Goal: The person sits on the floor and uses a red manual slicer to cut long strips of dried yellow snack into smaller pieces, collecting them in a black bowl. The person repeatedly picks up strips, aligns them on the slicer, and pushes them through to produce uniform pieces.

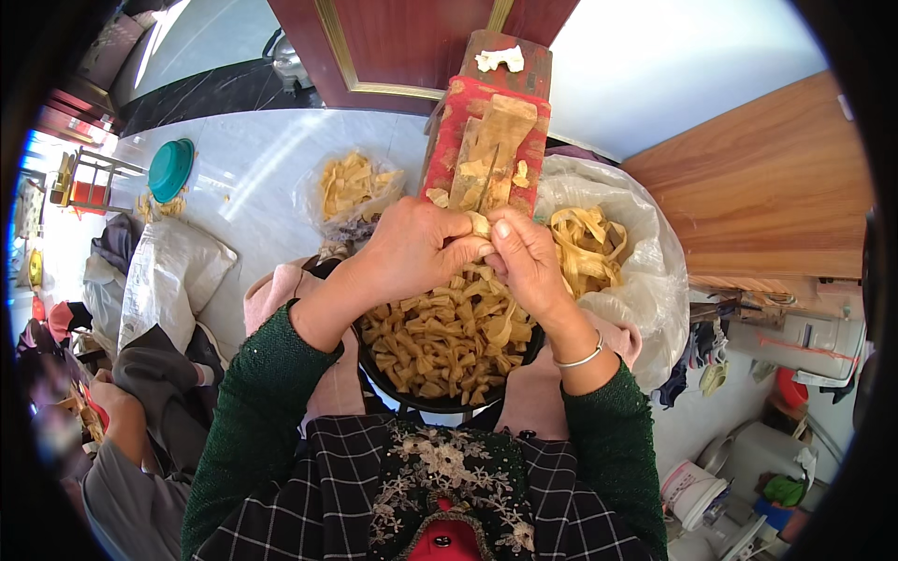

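Note:
Between the fingertips of my left hand (417, 245) and my right hand (526, 263) is a small pale-yellow strip (480, 224), pinched from both sides; its exact material is hard to tell. Below them, a dark round basin (382, 398) in my lap is heaped with many short knotted yellow-brown pieces (449, 343). Just beyond my hands stands a bench with a red cover (484, 91). A worn wooden block (501, 144) lies on it with a few yellow scraps (474, 168) on and beside it. A silver bangle (581, 354) circles my right wrist.
At right, a large clear plastic bag (649, 245) holds long yellow strips (586, 242). A smaller plastic bag of flat yellow pieces (351, 186) sits left of the bench. Another person's arm (123, 414) is at far left, near a white woven sack (172, 273) and a teal basin (170, 170).

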### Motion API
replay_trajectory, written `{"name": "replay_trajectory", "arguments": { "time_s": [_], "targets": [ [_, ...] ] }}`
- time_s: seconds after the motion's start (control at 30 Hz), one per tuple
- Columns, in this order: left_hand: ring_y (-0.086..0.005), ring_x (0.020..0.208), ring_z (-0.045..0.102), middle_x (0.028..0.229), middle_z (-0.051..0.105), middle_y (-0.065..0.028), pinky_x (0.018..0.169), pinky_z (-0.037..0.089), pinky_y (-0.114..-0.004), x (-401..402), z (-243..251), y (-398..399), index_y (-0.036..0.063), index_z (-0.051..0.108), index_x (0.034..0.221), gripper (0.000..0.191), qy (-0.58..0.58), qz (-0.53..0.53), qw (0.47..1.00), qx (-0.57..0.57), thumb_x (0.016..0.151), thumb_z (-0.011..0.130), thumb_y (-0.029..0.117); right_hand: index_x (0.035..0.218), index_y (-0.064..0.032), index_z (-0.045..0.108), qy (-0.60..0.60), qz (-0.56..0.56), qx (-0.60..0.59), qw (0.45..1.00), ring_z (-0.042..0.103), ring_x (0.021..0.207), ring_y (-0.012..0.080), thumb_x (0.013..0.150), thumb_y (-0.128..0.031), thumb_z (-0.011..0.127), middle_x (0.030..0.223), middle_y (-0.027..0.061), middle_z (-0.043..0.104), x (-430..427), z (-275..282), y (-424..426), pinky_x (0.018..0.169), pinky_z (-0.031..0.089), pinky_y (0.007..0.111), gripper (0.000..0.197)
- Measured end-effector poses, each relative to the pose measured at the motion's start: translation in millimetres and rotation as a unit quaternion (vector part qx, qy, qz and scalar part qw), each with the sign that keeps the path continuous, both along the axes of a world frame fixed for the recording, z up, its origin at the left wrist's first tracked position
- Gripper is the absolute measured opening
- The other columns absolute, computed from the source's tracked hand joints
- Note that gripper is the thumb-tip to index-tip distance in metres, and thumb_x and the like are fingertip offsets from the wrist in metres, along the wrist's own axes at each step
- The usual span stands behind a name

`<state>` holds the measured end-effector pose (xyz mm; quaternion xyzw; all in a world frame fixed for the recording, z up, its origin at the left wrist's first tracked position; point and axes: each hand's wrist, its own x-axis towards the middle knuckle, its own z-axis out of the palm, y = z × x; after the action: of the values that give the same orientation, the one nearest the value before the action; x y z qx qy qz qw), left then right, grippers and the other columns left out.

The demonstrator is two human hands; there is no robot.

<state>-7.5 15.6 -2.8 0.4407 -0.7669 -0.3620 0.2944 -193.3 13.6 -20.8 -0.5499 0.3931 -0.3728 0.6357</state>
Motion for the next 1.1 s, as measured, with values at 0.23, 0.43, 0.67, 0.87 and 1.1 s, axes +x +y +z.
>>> {"name": "replay_trajectory", "arguments": {
  "time_s": [0.23,0.43,0.67,0.87,1.1],
  "targets": [
    [-0.0089,0.033,0.036,0.043,0.042,-0.0006,0.033,0.030,-0.024,24,8,-2,0.0071,0.046,0.054,0.040,0.472,-0.103,0.786,0.385,0.090,0.058,0.020,0.082,-0.0004,0.061,0.029,0.021,-0.094,0.995,0.041,0.057,0.0046,0.090,-0.021,0.059,0.065,-0.0028,0.051,-30,27,-5,0.050,0.034,0.021,0.023],
    [-0.0196,0.053,0.056,0.060,0.057,-0.0083,0.051,0.045,-0.030,27,10,-9,0.0018,0.057,0.074,0.037,0.078,-0.041,0.992,0.088,0.090,0.058,0.035,0.073,-0.0001,0.059,0.030,0.017,-0.042,0.999,0.039,0.056,0.0035,0.088,-0.013,0.062,0.060,-0.0046,0.048,-36,11,-8,0.050,0.033,0.021,0.021],
    [-0.0349,0.072,0.056,0.072,0.054,-0.0113,0.062,0.044,-0.043,-1,-3,4,0.0064,0.051,0.082,0.031,-0.142,-0.094,0.985,-0.015,0.090,0.054,0.036,0.071,0.0009,0.057,0.135,0.045,-0.084,0.986,0.038,0.052,0.0069,0.086,-0.010,0.064,0.055,-0.0001,0.043,-20,6,-2,0.047,0.034,0.025,0.020],
    [-0.0364,0.074,0.059,0.076,0.060,-0.0158,0.062,0.044,-0.046,10,-2,-18,0.0072,0.056,0.085,0.025,-0.120,-0.102,0.984,0.089,0.089,0.055,0.032,0.070,0.0004,0.056,0.212,0.002,-0.127,0.969,0.039,0.052,0.0082,0.085,-0.011,0.064,0.054,0.0020,0.045,-34,-2,-15,0.048,0.036,0.027,0.020],
    [-0.0345,0.066,0.059,0.072,0.061,-0.0148,0.058,0.046,-0.042,2,-31,-47,0.0107,0.063,0.091,0.019,-0.119,0.115,0.986,-0.036,0.084,0.063,0.029,0.075,-0.0010,0.059,0.267,-0.121,-0.191,0.937,0.056,0.058,0.0239,0.086,-0.016,0.060,0.061,0.0138,0.058,-6,-25,-54,0.057,0.045,0.036,0.019]
  ]
}}
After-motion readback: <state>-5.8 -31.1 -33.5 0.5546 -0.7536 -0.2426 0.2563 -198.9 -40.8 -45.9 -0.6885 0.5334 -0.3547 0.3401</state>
